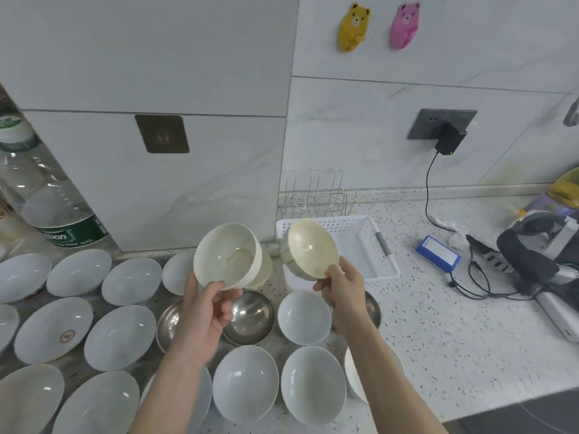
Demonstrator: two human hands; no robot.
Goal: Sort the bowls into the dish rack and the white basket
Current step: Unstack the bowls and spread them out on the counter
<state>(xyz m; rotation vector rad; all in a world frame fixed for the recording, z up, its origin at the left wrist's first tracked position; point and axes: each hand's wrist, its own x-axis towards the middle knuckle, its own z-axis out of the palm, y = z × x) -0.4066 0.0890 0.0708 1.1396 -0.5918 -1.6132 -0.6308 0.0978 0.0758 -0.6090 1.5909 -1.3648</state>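
Observation:
My left hand point(205, 311) grips the near rim of a white bowl point(224, 255), tilted toward me above the counter. My right hand point(343, 291) holds a cream bowl point(308, 249) by its lower rim, tilted and raised in front of the white basket point(372, 242). The wire dish rack point(316, 195) stands behind the basket against the wall and holds nothing. Several white bowls point(302, 317) cover the counter at left and front. Two steel bowls point(250, 317) sit under my hands. Another cream bowl point(264, 270) rests behind the white bowl.
A large plastic water bottle point(40, 189) stands at far left. A blue battery pack point(438, 253), black cables point(476, 277) and a dark device point(539, 258) lie on the speckled counter at right. A black charger point(449, 139) is plugged into the wall socket.

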